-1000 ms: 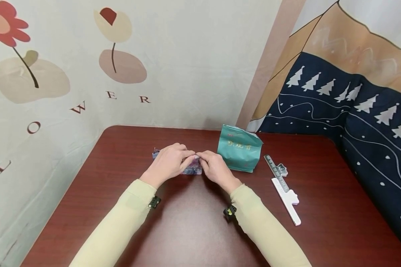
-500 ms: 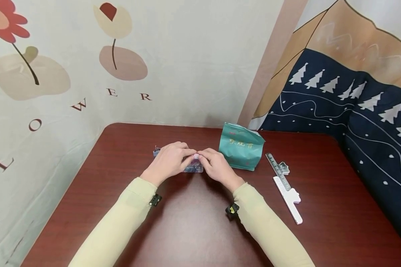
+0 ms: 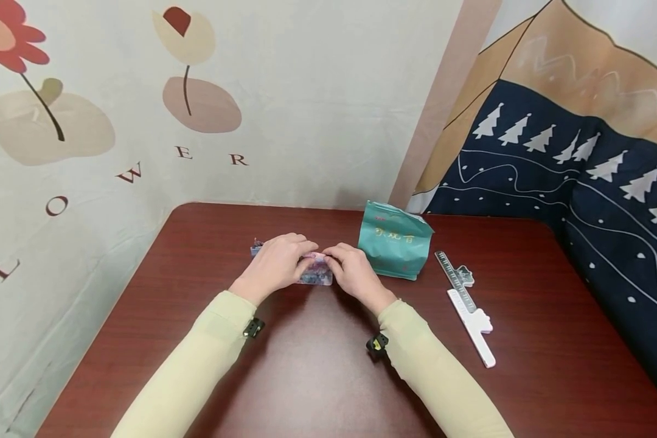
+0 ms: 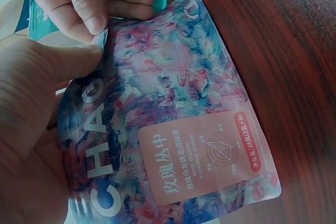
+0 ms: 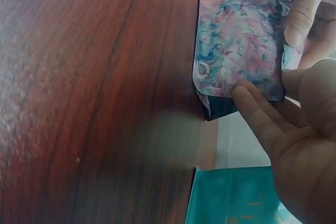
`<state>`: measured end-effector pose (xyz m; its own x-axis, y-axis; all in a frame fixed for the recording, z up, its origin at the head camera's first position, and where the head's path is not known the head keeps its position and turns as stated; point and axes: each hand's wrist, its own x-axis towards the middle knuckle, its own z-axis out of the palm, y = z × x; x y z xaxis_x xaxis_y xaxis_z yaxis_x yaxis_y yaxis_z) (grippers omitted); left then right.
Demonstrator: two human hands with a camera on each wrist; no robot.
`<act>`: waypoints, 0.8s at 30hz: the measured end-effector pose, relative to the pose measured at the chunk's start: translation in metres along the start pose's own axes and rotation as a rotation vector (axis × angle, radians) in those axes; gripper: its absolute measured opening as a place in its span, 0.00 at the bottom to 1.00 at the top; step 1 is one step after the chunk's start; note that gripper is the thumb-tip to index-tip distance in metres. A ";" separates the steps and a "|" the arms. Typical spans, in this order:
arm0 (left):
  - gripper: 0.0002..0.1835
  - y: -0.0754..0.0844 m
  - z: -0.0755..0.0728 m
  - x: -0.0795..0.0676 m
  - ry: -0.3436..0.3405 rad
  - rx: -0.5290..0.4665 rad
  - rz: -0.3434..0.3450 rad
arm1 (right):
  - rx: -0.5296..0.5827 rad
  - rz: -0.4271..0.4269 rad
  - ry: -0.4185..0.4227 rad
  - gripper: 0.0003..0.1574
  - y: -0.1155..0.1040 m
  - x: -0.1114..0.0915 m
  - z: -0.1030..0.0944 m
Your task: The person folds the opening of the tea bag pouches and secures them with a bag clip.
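Observation:
A pink and blue tea pouch (image 3: pixel 316 275) with CHAG lettering and a pink label lies on its side between my hands. My left hand (image 3: pixel 278 260) grips it along its lettered edge; the thumb lies over a fold there in the left wrist view. At the other end of that edge, my right hand (image 3: pixel 356 271) pinches the pouch (image 5: pixel 236 40) between thumb and fingers. The two thumbs (image 4: pixel 84 59) are close together at the folded edge. In the head view, my left hand covers much of the pouch.
A teal pouch (image 3: pixel 394 249) with gold writing stands just right of my right hand. Farther right, a clear bag clip (image 3: pixel 453 281) and a white bag clip (image 3: pixel 473 334) lie end to end on the dark red table (image 3: pixel 317 377). A patterned cloth wall (image 3: pixel 306 121) rises behind.
My fingertips have parted slightly, and more of the pouch shows between them. The pale fold seen between the thumbs earlier no longer stands out. The teal pouch and clips stay put.

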<state>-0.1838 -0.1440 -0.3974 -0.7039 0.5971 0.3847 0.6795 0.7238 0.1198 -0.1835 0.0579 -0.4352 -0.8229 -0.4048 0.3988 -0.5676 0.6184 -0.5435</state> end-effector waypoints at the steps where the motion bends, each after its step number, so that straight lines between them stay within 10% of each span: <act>1: 0.08 0.000 -0.001 0.000 -0.005 -0.002 -0.002 | -0.005 0.000 0.001 0.09 0.000 0.000 0.000; 24: 0.05 0.000 0.000 0.002 0.099 0.035 -0.031 | -0.059 -0.047 0.058 0.07 -0.003 -0.002 0.002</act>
<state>-0.1848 -0.1427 -0.3967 -0.6997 0.5381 0.4699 0.6484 0.7545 0.1015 -0.1806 0.0553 -0.4362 -0.7916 -0.3953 0.4661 -0.6014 0.6389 -0.4797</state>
